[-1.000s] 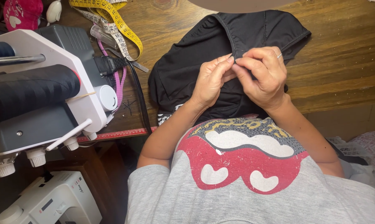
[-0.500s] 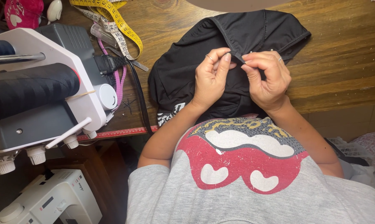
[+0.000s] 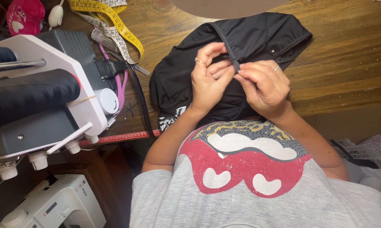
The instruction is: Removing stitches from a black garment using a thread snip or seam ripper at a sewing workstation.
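A black garment [image 3: 258, 36] lies bunched on the wooden table [image 3: 346, 71] in front of me. My left hand [image 3: 207, 78] and my right hand [image 3: 264, 86] meet over its middle. Both pinch a narrow black fabric strip [image 3: 235, 63] that runs along a seam of the garment. The fingertips of the two hands touch around that strip. A ring shows on each hand. The garment's lower part is hidden under my hands and forearms.
A white and grey sewing machine [image 3: 43, 97] stands at the left with a black power cord [image 3: 135, 93]. A yellow measuring tape [image 3: 114, 19] lies behind it. Another white sewing machine [image 3: 55, 207] sits below on the left. A pink cushion [image 3: 24, 14] is at top left.
Both hands have shifted slightly along the seam, and the fingers now pinch the black strip more tightly together. The garment has barely moved.
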